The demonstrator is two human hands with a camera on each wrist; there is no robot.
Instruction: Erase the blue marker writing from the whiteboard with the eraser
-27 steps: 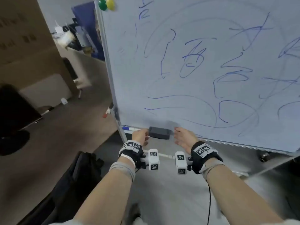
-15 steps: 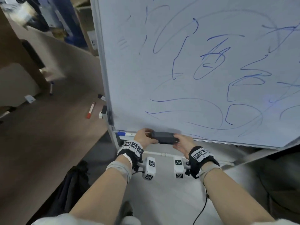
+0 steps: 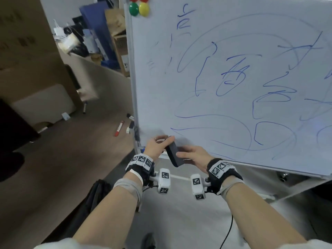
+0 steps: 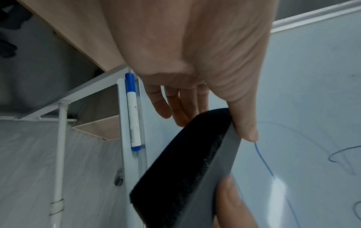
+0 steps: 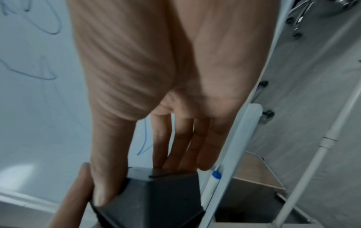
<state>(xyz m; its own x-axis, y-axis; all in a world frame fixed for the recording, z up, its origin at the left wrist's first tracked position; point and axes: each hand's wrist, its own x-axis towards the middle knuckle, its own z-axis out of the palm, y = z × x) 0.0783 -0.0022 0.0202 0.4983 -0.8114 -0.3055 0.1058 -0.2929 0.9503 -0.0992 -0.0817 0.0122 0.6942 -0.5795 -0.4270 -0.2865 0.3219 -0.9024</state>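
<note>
The whiteboard carries blue marker scribbles over most of its face. A dark eraser hangs tilted on end just in front of the board's lower left corner, above the tray. My left hand pinches its upper end, and my right hand grips its lower end. In the left wrist view the black felt faces away from the board and the thumb lies on the grey back. In the right wrist view my thumb and fingers clamp the eraser.
A blue-capped marker lies in the board's tray. A red marker and small dark items lie on the floor left of the stand. Green and yellow magnets sit top left. A black bag is on the floor.
Both hands closed on the eraser, which lay level on the tray. They lifted it off and turned it up on end. The head view swung slightly.
</note>
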